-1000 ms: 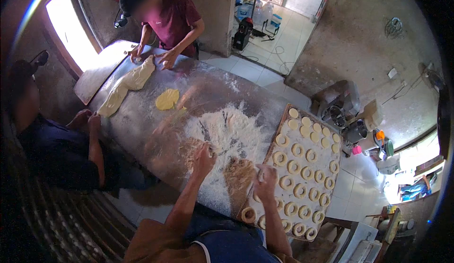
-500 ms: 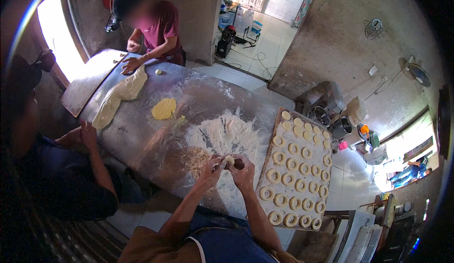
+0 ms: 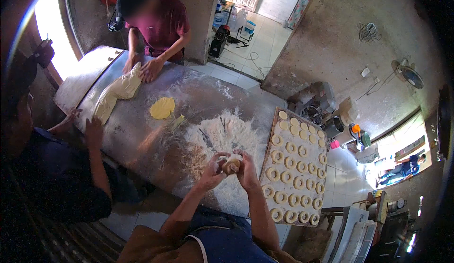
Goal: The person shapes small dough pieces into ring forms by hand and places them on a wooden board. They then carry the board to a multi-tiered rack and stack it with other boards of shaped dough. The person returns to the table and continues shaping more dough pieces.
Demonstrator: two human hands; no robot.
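A small piece of dough [image 3: 231,166], pale with a brownish patch on its near side, sits between my two hands above the floured table. My left hand [image 3: 213,171] curls its fingers against the dough's left side. From the other side my right hand [image 3: 247,170] grips it, thumb and fingers bent around it. Just beyond my hands lies a wide heap of white flour [image 3: 226,131]. A patch of brownish crumbs [image 3: 194,161] borders it on the left. To my right, a board [image 3: 263,175] carries rows of dough rings [image 3: 286,176] and flat dough discs [image 3: 294,130].
A yellow lump [image 3: 162,108] lies mid-table [image 3: 142,135]. At the far left, a co-worker in a maroon shirt [image 3: 163,24] touches a long dough slab [image 3: 116,92]; a second person [image 3: 52,168] sits left, hands near its end. Pots [image 3: 333,127] stand beyond the board.
The dough between my hands now shows its brownish side, and my hands are slightly farther apart. The far co-worker now has both hands at the slab; the seated person's hands have separated.
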